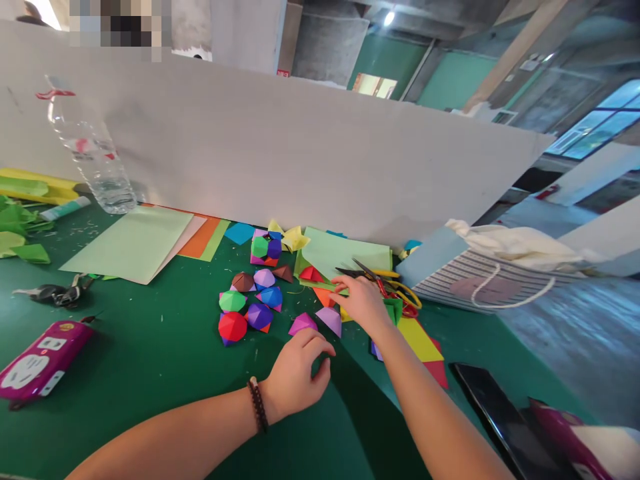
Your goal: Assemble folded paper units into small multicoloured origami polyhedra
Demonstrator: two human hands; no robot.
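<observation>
My left hand (303, 373) hovers over the green table, its fingers curled, with a gap between thumb and forefinger and nothing in it. Just beyond its fingers lie a magenta folded paper piece (303, 323) and a lilac one (330, 321). My right hand (364, 301) reaches forward, fingers stretched out beside an orange folded piece (324, 297); whether they touch is unclear. A red folded piece (311, 274) lies just past its fingertips. Scissors (383, 280) with red and yellow handles are partly hidden behind that hand. Several domed paper pieces (259, 317) sit grouped to the left.
Paper sheets (130, 243) and a clear bottle (93, 153) stand along the white partition (300, 147). Keys (60, 292) and a magenta pouch (47, 360) lie left. On the right are a striped bag (480, 280), a black phone-like slab (493, 413) and yellow paper (417, 340).
</observation>
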